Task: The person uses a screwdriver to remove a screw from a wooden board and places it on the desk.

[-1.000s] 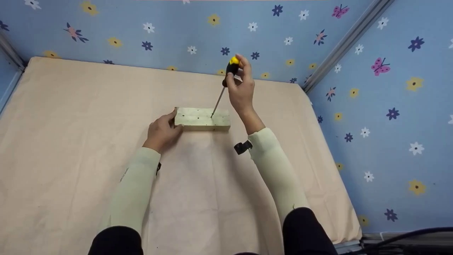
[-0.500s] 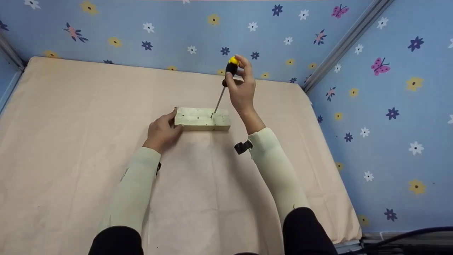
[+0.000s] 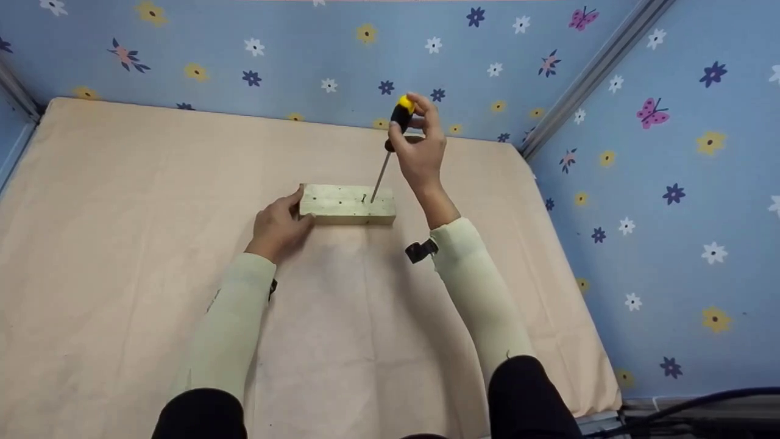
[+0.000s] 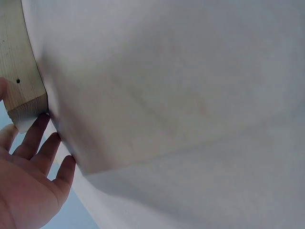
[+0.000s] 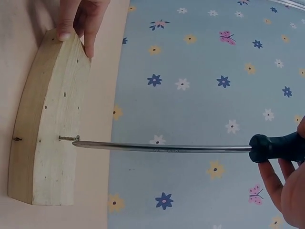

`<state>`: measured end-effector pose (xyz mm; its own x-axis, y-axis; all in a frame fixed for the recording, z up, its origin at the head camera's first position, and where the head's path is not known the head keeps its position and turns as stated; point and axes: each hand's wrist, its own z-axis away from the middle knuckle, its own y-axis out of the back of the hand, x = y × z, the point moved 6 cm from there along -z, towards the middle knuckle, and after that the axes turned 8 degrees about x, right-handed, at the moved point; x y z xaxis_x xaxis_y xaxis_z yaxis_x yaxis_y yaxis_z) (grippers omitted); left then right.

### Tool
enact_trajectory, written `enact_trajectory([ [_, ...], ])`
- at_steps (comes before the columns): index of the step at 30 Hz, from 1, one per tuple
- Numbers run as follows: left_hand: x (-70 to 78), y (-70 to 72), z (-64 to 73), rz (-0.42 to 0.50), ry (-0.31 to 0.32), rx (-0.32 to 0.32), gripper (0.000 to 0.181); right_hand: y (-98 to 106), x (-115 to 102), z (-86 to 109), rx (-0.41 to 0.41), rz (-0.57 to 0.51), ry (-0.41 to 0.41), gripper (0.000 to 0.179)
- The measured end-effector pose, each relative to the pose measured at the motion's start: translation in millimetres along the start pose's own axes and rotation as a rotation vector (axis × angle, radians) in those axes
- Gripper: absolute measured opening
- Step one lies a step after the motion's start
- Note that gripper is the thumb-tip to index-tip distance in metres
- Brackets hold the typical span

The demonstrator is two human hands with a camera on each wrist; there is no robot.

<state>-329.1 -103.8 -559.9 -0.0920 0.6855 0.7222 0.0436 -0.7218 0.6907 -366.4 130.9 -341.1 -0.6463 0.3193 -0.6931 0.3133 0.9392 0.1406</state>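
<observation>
**Right wrist view: tip of the screwdriver (image 5: 164, 147) is just beside the screw (image 5: 69, 138)**

From where I stand, the little spot between tip and screw looks like what matters most. The screw stands up out of the top of the wood block (image 3: 350, 208). The tip is just to the right of it, a tiny bit nearer to the person, and about as high as the screw's head. I can't tell if they touch.

The block lies on the table (image 3: 152, 158), with its long side going left to right. The screwdriver points down, with its handle up high, far and to the right. The right hand (image 3: 423, 155) has its fingers and thumb clamped on that handle, so the screw is down, left and nearer from there. The left hand (image 3: 278, 229) is closer to the block, because it touches it. Its thumb and fingers pinch the left end.

Now I count: one block, one screwdriver, one screw standing up, two hands. Small dark marks dot the wood, too tiny for me to say what each one is.
</observation>
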Motion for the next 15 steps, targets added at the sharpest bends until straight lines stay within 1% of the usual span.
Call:
enact_trajectory([
  [4,-0.5,0.3,0.6,0.009,0.012,-0.002,0.069,0.7,-3.3,-1.5,0.012,-0.028,-0.03,0.047],
  [6,-0.8,0.7,0.6,0.008,0.015,-0.003,0.069,1.5,-3.0,-2.5,0.008,-0.05,-0.023,0.046],
  [9,-1.3,1.0,0.3,0.003,0.015,-0.01,0.069,2.7,3.4,-4.4,0.006,-0.063,-0.021,0.045],
  [15,-0.9,2.2,-0.1,0.006,-0.013,-0.003,0.07,7.4,6.1,-8.3,0.012,-0.08,-0.043,0.045],
])
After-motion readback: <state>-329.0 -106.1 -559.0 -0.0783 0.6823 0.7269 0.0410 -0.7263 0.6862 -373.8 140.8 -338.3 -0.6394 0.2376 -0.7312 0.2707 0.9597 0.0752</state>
